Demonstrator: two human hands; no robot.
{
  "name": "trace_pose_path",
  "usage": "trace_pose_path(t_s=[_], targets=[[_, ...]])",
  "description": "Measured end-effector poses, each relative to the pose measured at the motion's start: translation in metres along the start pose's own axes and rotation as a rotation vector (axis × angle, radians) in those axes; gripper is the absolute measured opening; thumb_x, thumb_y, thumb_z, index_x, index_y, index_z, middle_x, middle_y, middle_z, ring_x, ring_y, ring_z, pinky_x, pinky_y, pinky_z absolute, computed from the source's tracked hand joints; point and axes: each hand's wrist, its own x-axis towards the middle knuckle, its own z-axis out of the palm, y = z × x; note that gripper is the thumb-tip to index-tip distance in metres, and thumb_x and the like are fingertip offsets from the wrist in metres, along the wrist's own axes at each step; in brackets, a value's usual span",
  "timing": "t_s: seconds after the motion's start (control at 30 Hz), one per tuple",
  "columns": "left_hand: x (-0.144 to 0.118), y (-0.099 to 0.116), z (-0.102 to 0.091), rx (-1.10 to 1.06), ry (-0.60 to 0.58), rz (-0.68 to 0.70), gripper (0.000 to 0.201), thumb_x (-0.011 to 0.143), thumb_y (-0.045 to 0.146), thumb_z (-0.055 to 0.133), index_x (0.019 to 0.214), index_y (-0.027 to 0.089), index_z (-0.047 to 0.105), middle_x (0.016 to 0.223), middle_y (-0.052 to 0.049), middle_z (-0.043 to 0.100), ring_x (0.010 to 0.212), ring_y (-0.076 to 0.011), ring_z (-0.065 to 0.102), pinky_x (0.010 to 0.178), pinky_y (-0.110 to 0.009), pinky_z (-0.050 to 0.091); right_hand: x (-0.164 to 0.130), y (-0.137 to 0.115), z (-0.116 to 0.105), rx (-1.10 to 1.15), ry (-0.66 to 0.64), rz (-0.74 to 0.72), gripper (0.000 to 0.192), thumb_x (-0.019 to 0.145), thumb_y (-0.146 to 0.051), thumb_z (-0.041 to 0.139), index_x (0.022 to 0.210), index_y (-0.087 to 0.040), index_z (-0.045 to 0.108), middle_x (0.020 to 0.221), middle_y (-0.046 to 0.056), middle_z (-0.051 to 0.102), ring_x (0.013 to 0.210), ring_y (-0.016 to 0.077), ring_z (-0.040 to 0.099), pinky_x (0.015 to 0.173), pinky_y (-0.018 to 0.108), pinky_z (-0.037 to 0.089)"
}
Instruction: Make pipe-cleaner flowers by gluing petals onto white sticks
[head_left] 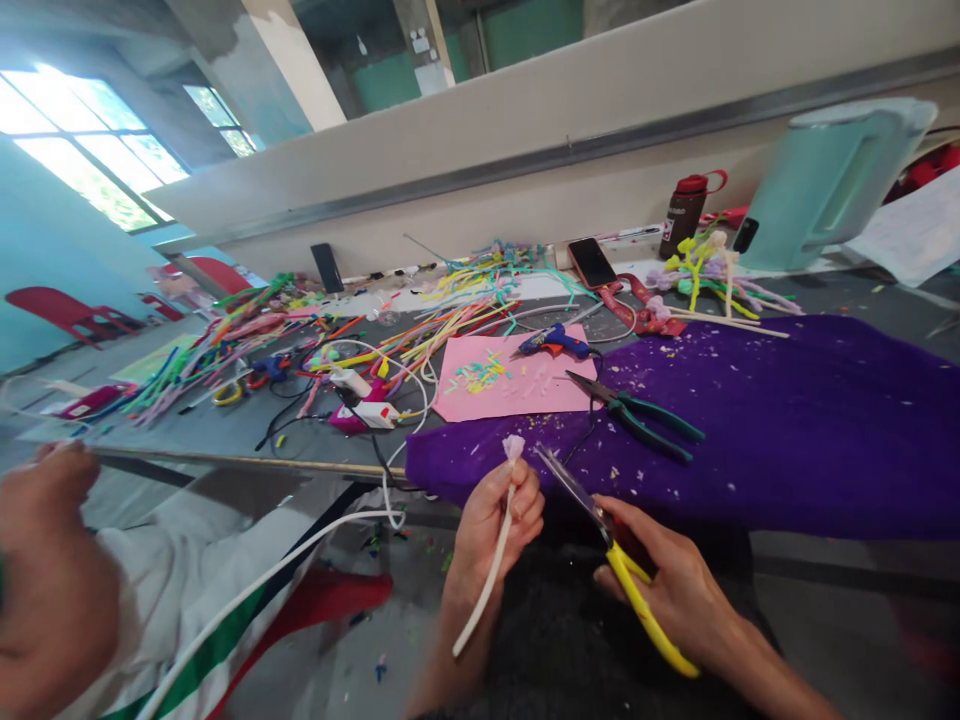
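My left hand (pixel 496 515) is raised in front of me just below the table edge (pixel 247 461), fingers curled shut around a white pipe cleaner (pixel 487 575). Its fluffy tip (pixel 514 446) pokes up above my thumb, the long end hangs down past my wrist. My right hand (pixel 671 580) sits lower and to the right, palm turned in, fingers closed through the yellow handles of the scissors (pixel 611 550). The blades point up-left toward the tip, near it but apart; can't tell how far they gape. Both hands hover over my lap, off the table. Ahead, purple cloth (pixel 787 420) drapes over the edge, green pliers (pixel 637 410) on it. Pink sheet (pixel 517 390) and blue glue gun (pixel 555 343) beyond. Another person's hand (pixel 45 560) at far left, well apart. Open room between my hands and it.
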Motion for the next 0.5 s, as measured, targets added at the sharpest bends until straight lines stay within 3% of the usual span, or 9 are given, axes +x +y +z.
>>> trace_pose_path(t_s=[0.2, 0.5], targets=[[0.0006, -0.0054, -0.0045, 0.001, 0.054, 0.052, 0.02, 0.077, 0.029, 0.06, 0.068, 0.016, 0.047, 0.048, 0.006, 0.036, 0.039, -0.0033, 0.031, 0.036, -0.012, 0.026, -0.0014, 0.0013, -0.0003, -0.002, -0.005, 0.009, 0.057, 0.074, -0.022, 0.06, 0.126, -0.026, 0.037, 0.096, 0.003, 0.06, 0.079, 0.0153, 0.059, 0.073, 0.029, 0.049], [0.0006, -0.0037, -0.004, 0.105, 0.069, 0.094, 0.02, 0.078, 0.028, 0.053, 0.064, 0.014, 0.048, 0.048, 0.003, 0.044, 0.039, -0.0048, 0.037, 0.037, -0.014, 0.028, -0.0027, 0.0024, 0.0003, -0.005, -0.023, 0.006, 0.056, 0.075, -0.023, 0.059, 0.126, -0.026, 0.037, 0.091, 0.001, 0.061, 0.074, 0.0137, 0.059, 0.068, 0.026, 0.049]])
